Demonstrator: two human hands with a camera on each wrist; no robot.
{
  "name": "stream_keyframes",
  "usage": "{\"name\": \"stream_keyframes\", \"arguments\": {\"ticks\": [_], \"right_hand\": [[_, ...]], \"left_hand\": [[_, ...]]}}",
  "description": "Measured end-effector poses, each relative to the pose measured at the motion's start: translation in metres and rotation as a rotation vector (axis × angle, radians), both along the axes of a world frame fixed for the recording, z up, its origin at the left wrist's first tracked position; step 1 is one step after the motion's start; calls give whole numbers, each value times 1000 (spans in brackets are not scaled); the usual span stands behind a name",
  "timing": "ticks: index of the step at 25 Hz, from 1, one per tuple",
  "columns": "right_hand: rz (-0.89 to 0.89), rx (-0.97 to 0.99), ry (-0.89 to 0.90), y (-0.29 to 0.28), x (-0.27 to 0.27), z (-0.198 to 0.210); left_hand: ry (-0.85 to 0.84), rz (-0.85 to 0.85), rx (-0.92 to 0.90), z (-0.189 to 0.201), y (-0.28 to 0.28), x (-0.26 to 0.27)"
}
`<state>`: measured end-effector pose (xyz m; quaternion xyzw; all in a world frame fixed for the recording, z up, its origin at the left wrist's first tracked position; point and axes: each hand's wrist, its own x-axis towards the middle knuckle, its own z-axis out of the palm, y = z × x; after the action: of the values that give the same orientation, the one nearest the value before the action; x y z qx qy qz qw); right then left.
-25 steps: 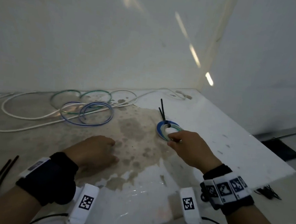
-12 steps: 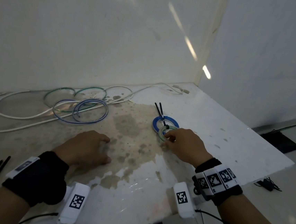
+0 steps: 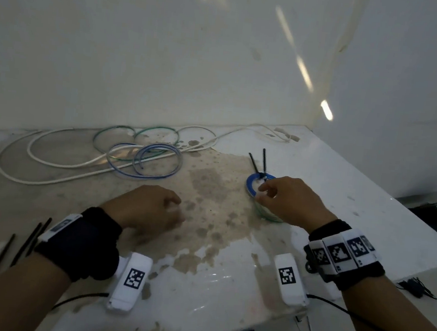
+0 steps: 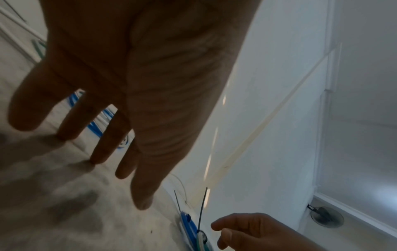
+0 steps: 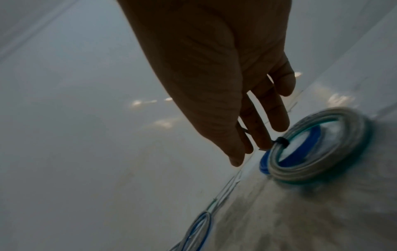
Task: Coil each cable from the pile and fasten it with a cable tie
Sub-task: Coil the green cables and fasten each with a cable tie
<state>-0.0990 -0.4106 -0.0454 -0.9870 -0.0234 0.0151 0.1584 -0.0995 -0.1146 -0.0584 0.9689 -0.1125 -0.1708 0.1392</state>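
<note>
A blue coil lies on the stained white table, bound by a black cable tie whose tail sticks up. A green-and-white coil with its own black tie rests partly on the blue coil. My right hand hovers over it with loose, nearly straight fingers, tips beside the tie, gripping nothing. My left hand rests on the table to the left, holding nothing; its fingers point down at the surface.
Loose white, green and blue cables sprawl along the back wall at the left. Spare black ties lie by my left wrist. The table's right edge drops to the floor, where a small black object lies.
My right hand set the green-and-white coil down against the blue coil, nearer to me, and its fingers have loosened off it. The left hand has stayed on the table.
</note>
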Motion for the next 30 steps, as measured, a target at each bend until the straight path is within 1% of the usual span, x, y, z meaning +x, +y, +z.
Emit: {"name": "stream_keyframes", "arguments": {"ticks": [2,4,7,10,14,18,21,23,25,27,28,30], "right_hand": [[47,35,-33,13,8,9],[112,71,-52,34,18,19],[227,80,-60,75,43,30],[347,77,-34,120,71,37],[482,-28,-5,176,123,43],[551,-91,35,234,182,43],[557,-133,75,270,212,39],[567,-152,88,286,223,36],[589,-174,98,298,228,33],[626,-191,95,306,230,31],[652,-192,89,310,230,31],[708,-196,78,318,229,32]], "left_hand": [[-27,24,-68,7,11,3],[-78,45,-83,16,27,6],[-145,99,-93,32,64,16],[-152,204,-120,40,109,28],[-185,306,-87,36,158,58],[-168,379,-71,25,191,110],[-123,358,0,15,200,147],[-86,304,102,5,204,167],[-102,258,180,-5,208,182],[-151,236,197,-9,210,191],[-204,227,194,-8,211,193],[-376,201,162,-1,213,193]]}}
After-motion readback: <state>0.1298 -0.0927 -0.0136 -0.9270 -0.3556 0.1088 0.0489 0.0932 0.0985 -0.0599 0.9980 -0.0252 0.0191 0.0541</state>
